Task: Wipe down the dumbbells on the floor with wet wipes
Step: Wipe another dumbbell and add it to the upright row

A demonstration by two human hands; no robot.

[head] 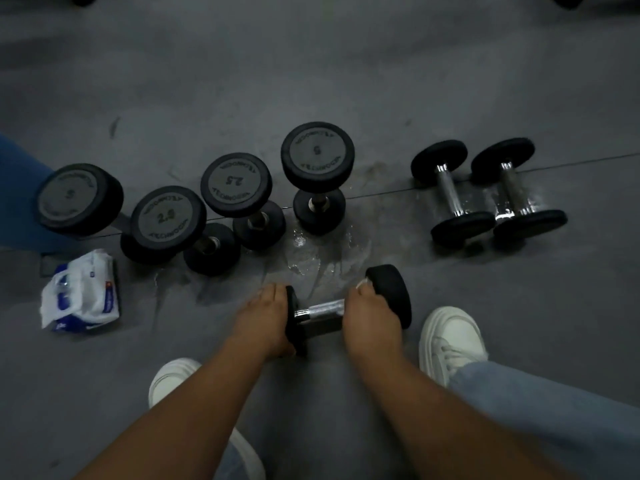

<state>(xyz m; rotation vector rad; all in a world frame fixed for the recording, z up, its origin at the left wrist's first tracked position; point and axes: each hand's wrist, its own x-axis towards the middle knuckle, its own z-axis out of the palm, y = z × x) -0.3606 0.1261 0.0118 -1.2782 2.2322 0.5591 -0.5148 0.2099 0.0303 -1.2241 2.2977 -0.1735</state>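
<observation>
Gripped at both ends: dumbbell [322, 309], flat on the floor [346, 81] at 6 o'clock, left hand [266, 320] curled over one head. Right hand [374, 317] clasps the other, pinching a white scrap, probably a wet wipe [362, 281], mostly hidden. Wipes pack [81, 289] at 9 o'clock.

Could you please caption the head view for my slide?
Left hand grips one end of a dumbbell while the right hand holds a wipe against the other; wipes pack nearby.
</observation>
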